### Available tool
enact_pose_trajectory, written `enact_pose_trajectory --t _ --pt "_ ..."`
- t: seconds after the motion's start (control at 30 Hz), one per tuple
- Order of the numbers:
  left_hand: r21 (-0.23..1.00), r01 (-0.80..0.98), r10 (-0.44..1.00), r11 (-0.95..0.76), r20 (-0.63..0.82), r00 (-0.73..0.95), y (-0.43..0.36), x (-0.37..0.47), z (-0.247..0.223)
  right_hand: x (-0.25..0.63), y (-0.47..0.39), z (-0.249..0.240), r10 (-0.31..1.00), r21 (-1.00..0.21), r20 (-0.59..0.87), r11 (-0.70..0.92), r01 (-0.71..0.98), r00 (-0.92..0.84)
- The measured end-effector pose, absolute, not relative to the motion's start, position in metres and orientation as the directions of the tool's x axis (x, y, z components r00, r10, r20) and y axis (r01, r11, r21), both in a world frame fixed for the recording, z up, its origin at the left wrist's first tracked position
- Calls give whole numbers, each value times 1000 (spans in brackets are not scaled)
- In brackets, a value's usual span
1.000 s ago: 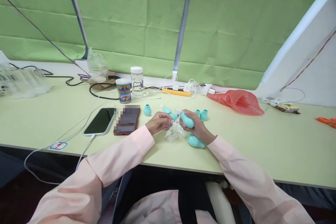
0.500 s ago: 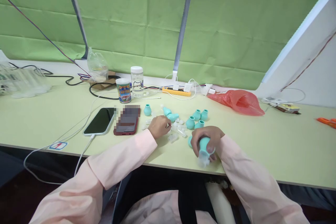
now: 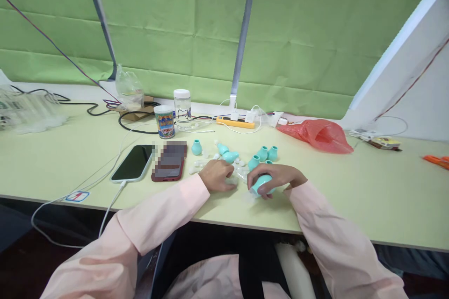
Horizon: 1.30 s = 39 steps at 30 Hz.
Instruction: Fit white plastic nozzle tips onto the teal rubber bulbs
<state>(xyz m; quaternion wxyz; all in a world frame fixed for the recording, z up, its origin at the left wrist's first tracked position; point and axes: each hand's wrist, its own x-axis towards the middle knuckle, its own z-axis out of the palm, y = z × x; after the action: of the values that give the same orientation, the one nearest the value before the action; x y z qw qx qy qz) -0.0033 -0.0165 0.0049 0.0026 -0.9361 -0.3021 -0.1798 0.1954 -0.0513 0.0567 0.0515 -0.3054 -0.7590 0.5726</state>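
Note:
My right hand (image 3: 275, 178) is wrapped round a teal rubber bulb (image 3: 261, 184), which lies tilted low over the table with a clear plastic end pointing to the left. My left hand (image 3: 217, 176) rests on the table, thumb and index finger closed about a small clear plastic piece (image 3: 232, 181). Between the hands lie loose clear plastic parts (image 3: 241, 173), partly hidden. Beyond my right hand stand several open-necked teal bulbs (image 3: 262, 153). Two teal bulbs (image 3: 230, 156) lie on their sides past my left hand, and another bulb (image 3: 197, 147) stands upright farther left.
Left of my hands lie a pixelated phone (image 3: 170, 161) and a black-screened phone (image 3: 133, 163) with a white cable. Behind are a printed cup (image 3: 164, 122), a lidded jar (image 3: 183, 108), a yellow power strip (image 3: 235, 122) and a red plastic bag (image 3: 317, 135).
My right hand has turned the bulb and moved it slightly left and away from the table edge. My left hand has come nearer to me, onto the small clear piece.

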Motion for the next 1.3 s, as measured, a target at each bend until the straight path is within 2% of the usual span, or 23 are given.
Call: enact_pose_trajectory --t 0.17,0.33,0.47,0.57,0.83,0.93,1.1,1.3 --pt "96 634 630 -768 297 718 -8 -3 2 189 -45 49 669 -886 -72 297 355 -740" --pt "112 608 607 -786 321 727 -11 -5 8 178 -41 27 788 -840 203 445 309 -582" --pt "59 587 562 -808 379 735 -18 -10 16 170 -37 9 797 -742 358 559 370 -486" --pt "81 551 532 -831 405 744 -19 -11 17 165 -38 2 754 -623 490 653 429 -437" --pt "354 540 644 -764 462 610 -12 0 -2 156 -43 -10 675 -452 662 707 544 -327" --pt "491 456 666 -742 466 582 -11 2 -4 155 -43 -11 636 -408 703 727 552 -318" --pt "711 287 713 -642 415 565 -12 2 3 151 -45 -11 476 -265 825 801 537 -303" --pt "827 223 757 -516 319 570 -13 2 9 146 -45 -18 294 -83 903 836 542 -314"
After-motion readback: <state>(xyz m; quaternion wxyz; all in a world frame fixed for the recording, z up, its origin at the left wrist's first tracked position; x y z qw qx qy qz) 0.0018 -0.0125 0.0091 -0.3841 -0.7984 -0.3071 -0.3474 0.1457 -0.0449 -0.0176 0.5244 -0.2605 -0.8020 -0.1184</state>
